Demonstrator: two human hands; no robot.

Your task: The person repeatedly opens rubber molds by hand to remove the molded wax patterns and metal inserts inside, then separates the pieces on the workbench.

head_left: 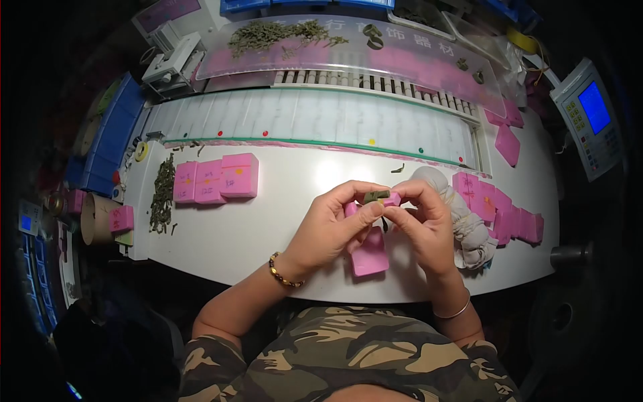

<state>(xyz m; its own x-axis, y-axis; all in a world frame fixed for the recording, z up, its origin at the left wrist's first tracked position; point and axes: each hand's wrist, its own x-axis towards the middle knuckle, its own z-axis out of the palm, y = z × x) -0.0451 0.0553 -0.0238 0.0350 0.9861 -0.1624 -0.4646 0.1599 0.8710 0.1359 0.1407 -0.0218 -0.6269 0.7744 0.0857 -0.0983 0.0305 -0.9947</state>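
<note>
The person works at a white table point(288, 234) with both hands close together. The left hand point(335, 218) is bent shut, and its thumb and pointing finger seem to pinch a small dark green piece point(376, 196). The right hand point(429, 218) is shut too, and its thumb and finger pinch a small pink piece point(394, 199) right next to the green one. The two pieces look to be touching, up between the fingertips.

Just under the left hand is a bigger pink block point(370, 254), maybe a rubber mold. The fingers cover its top, so it is hard to tell if it is held or just lies on the table.

The step in hand looks like careful finger work on the green piece and the small pink piece. The next move seems to call for a soft pinch with both hands, because the green piece is thin and might snap.

To the left, three pink blocks point(216, 179) with writing and yellow dots stand side by side. Beside them is a long pile of dark green bits point(163, 194). To the right, near the right hand, lies a bunched white cloth point(472, 238), with more pink blocks point(477, 197) just past it.
</note>
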